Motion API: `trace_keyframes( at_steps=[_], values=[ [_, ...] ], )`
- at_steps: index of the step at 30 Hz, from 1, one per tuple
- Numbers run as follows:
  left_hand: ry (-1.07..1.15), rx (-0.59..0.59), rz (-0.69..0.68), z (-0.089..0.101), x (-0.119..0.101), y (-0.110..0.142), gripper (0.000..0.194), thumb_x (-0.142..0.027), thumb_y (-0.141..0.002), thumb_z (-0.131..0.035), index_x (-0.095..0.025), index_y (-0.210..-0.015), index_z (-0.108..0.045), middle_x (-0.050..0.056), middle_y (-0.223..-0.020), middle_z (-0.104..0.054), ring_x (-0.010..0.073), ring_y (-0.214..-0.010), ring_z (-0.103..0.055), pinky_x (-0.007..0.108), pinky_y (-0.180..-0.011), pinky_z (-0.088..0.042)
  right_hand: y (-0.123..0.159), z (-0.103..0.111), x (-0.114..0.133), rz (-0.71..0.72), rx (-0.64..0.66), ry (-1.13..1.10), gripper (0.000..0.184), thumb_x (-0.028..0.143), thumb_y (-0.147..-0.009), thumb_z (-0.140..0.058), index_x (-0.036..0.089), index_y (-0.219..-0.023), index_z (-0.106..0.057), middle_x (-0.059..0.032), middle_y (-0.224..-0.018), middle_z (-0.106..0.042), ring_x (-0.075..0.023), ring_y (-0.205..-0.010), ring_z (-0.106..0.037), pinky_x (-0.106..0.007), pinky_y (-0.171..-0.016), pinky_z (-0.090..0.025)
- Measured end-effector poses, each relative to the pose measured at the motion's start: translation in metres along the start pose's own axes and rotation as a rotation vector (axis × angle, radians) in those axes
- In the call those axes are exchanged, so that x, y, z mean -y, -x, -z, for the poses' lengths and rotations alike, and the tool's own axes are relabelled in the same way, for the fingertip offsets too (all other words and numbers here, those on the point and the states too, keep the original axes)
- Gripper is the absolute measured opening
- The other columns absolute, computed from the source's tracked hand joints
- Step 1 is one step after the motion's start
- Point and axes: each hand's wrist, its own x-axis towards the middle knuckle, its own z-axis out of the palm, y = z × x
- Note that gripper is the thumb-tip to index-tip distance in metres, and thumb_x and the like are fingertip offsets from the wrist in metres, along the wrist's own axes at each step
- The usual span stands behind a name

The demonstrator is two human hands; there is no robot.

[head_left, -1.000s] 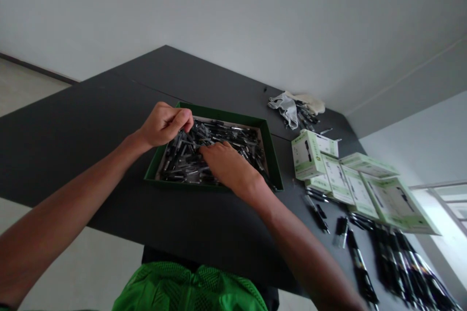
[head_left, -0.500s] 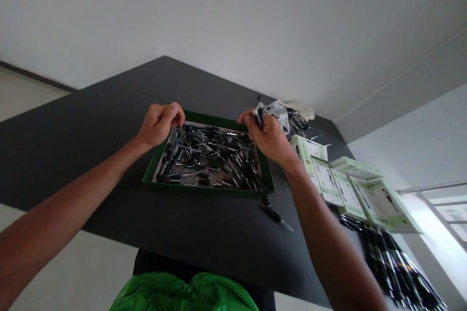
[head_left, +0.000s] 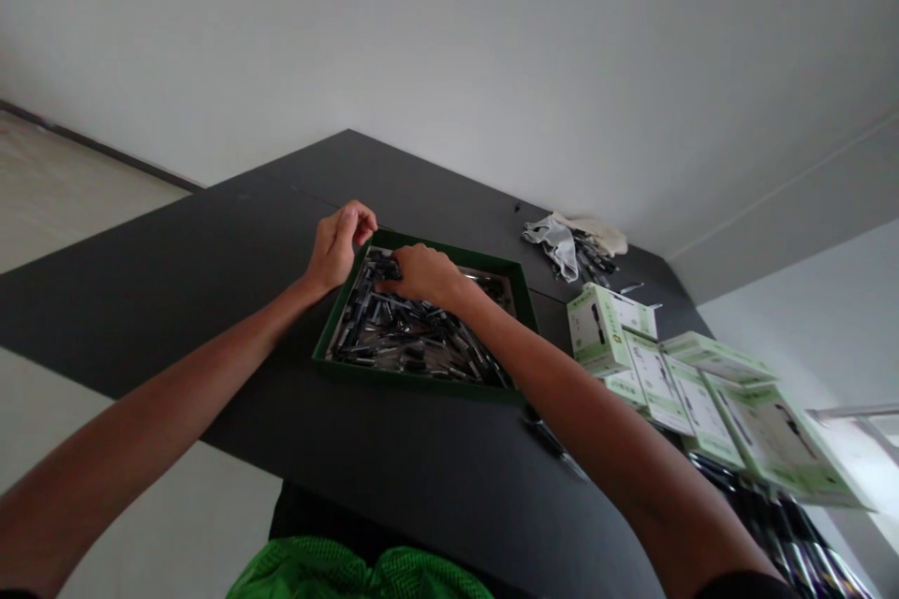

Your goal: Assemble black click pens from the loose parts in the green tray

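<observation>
A green tray (head_left: 421, 387) full of black and silver pen parts (head_left: 414, 342) sits on a dark table (head_left: 175, 281). My left hand (head_left: 341, 243) hovers at the tray's far left corner with fingers pinched together; nothing can be made out between them. Just beside it, my right hand (head_left: 420, 273) lies palm down on the parts at the far end of the tray. Its fingertips are curled into the pile and hidden. The two hands are about a hand's width apart.
White and green boxes (head_left: 660, 374) lie in a row right of the tray, with black pens (head_left: 787, 524) in front of them. One loose pen (head_left: 554, 443) lies by the tray's near right corner. A pale cloth (head_left: 562, 239) with pens lies at the back.
My right hand, raised over the tray's far right corner with a pen part half a second ago, has come down into the tray near my left hand. The view shifted.
</observation>
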Motion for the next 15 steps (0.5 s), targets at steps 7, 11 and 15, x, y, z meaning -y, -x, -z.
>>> trace_keyframes(
  at_steps=[7,11,15],
  values=[
    [0.015,0.059,0.04,0.0,-0.004,-0.001,0.051,-0.059,-0.105,-0.043,-0.021,-0.076,-0.062,-0.001,-0.061,-0.048,0.0149,-0.056,-0.045,0.03,-0.056,-0.036,0.01,-0.004,-0.005,-0.001,0.034,0.04,0.041,0.045,-0.095,-0.067,0.016,-0.123,-0.072,-0.0178,-0.121,-0.078,-0.0337,-0.109,-0.075,-0.041,-0.086,-0.058],
    [0.054,0.198,0.091,0.0,-0.001,0.002,0.057,-0.059,-0.1,-0.047,-0.019,-0.061,-0.06,0.001,-0.054,-0.05,0.0129,-0.047,-0.041,0.029,-0.047,-0.03,0.02,-0.005,-0.006,0.018,0.034,0.047,0.04,0.045,-0.095,-0.067,0.016,-0.124,-0.071,-0.0162,-0.121,-0.078,-0.0324,-0.111,-0.075,-0.04,-0.088,-0.059],
    [0.078,0.236,0.125,-0.007,0.001,0.004,0.057,-0.056,-0.098,-0.044,-0.021,-0.055,-0.053,0.001,-0.051,-0.047,0.0131,-0.046,-0.04,0.029,-0.046,-0.028,0.029,-0.005,0.002,0.041,0.021,0.079,0.04,0.044,-0.093,-0.072,0.016,-0.12,-0.073,-0.0169,-0.123,-0.078,-0.0333,-0.113,-0.075,-0.041,-0.091,-0.06]
  ],
)
